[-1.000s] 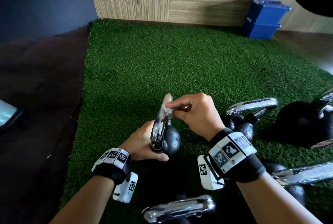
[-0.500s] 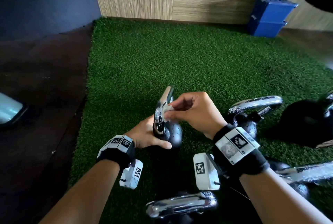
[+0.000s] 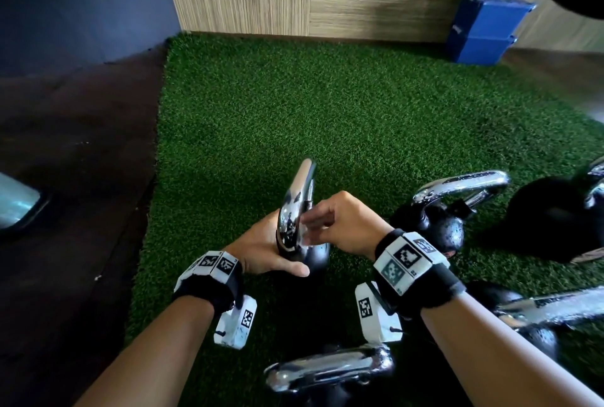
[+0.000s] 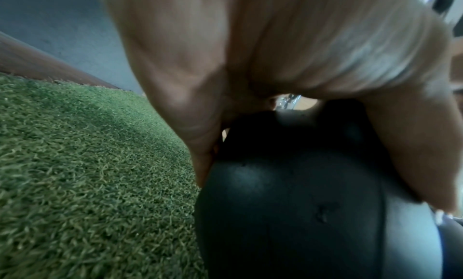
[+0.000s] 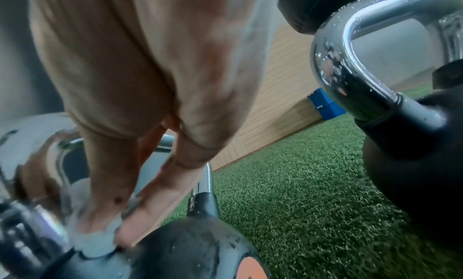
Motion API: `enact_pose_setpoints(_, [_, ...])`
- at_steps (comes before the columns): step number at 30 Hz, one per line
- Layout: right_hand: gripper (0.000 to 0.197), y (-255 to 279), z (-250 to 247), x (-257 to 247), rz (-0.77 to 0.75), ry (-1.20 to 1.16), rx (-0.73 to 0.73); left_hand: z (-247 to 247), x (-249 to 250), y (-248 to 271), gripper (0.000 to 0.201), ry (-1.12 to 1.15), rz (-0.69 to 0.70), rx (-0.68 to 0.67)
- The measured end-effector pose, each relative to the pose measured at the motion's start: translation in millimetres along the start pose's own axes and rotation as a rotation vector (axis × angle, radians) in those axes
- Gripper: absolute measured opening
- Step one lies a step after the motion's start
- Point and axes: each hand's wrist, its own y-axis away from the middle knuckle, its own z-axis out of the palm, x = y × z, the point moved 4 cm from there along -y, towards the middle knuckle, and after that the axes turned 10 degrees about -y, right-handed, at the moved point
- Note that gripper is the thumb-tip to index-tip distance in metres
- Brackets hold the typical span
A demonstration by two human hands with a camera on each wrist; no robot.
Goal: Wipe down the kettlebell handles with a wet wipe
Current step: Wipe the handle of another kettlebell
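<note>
Both hands on one kettlebell [image 3: 313, 256]: left hand [image 3: 264, 249] cupping its ball, right hand [image 3: 346, 226] pinching wet wipe [image 5: 92, 243] at handle base.

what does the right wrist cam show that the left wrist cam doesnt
Only the right wrist view shows the wet wipe pinched by the right hand at the base of the chrome handle, plus a neighbouring kettlebell with droplets and the blue boxes. Only the left wrist view shows the left hand gripping the black ball from behind. Both show the same held kettlebell and the green turf.
</note>
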Motion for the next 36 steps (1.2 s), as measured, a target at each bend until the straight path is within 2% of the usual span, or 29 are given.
enact_pose_setpoints(3, [0.022, -1, 2, 0, 0.050, 0.065, -0.076, 1, 1, 2, 0.099, -0.066, 0.027, 0.024])
enact_pose_setpoints(6, [0.009, 0, 5, -3, 0.045, 0.150, -0.157, 0, 3, 4, 0.087, -0.178, 0.034, 0.035])
enact_pose_setpoints(9, [0.016, 2, 9, -5, 0.045, 0.086, -0.231, 1, 7, 7, 0.072, -0.222, 0.043, 0.021])
enact_pose_setpoints(12, [0.025, 3, 12, -3, 0.045, -0.019, -0.264, 1, 11, 11, 0.068, -0.202, 0.080, 0.061])
enact_pose_setpoints(15, [0.017, 1, 17, -4, 0.047, 0.079, -0.333, 4, 11, 14, 0.059, -0.243, 0.131, 0.071])
enact_pose_setpoints(18, [0.017, 0, 17, -7, 0.037, 0.110, -0.361, 3, 6, 17, 0.079, -0.229, 0.089, 0.095])
enact_pose_setpoints(21, [0.024, 2, 17, -4, 0.058, -0.046, -0.379, 4, -1, 17, 0.110, -0.213, 0.015, 0.085])
enact_pose_setpoints(23, [0.027, 3, 19, 0, 0.084, -0.166, -0.408, 5, -3, 18, 0.122, -0.221, -0.017, 0.078])
enact_pose_setpoints(27, [0.030, 5, 23, 12, 0.172, -0.495, -0.470, 9, -9, 23, 0.131, -0.211, -0.084, 0.089])
enact_pose_setpoints(31, [0.022, 3, 23, 23, 0.142, -0.785, -0.396, 12, -11, 20, 0.124, -0.165, -0.121, 0.080])
enact_pose_setpoints(36, [0.027, 5, 26, 29, 0.142, -0.938, -0.394, 10, -9, 21, 0.133, -0.143, -0.106, 0.082])
